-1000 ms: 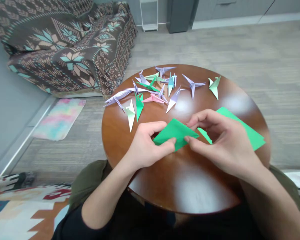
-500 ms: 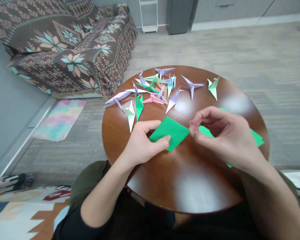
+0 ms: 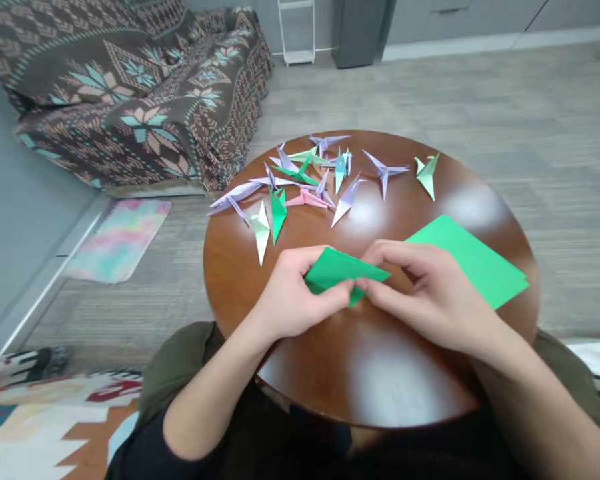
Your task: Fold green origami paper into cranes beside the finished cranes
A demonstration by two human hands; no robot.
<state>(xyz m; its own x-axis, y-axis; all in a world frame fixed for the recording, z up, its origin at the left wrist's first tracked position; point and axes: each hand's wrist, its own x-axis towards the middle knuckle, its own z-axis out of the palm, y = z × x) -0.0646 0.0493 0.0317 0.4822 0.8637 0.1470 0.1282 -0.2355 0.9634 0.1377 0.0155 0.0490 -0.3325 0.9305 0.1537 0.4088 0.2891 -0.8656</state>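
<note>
A small folded piece of green origami paper (image 3: pixel 341 268) is held above the near middle of the table. My left hand (image 3: pixel 300 293) grips its left side, thumb on top and fingers underneath. My right hand (image 3: pixel 420 287) pinches the lower right edge, its thumb tip close to the left thumb tip. The piece tilts toward me and tapers to a point at the right. Fingers beneath the paper are partly hidden. Larger green sheets (image 3: pixel 473 260) lie on the table right behind my right hand, which covers part of them.
The round brown wooden table (image 3: pixel 380 373) carries several folded paper cranes at its far left, among them a pink crane (image 3: pixel 307 199) and a purple crane (image 3: pixel 384 172). A pale green crane (image 3: pixel 427 175) stands apart at the far right. A draped sofa (image 3: pixel 145 100) is beyond.
My right hand has moved left and down from the paper's right corner to its lower edge, beside my left thumb. The paper now looks narrower and more tilted. The green sheets are more exposed.
</note>
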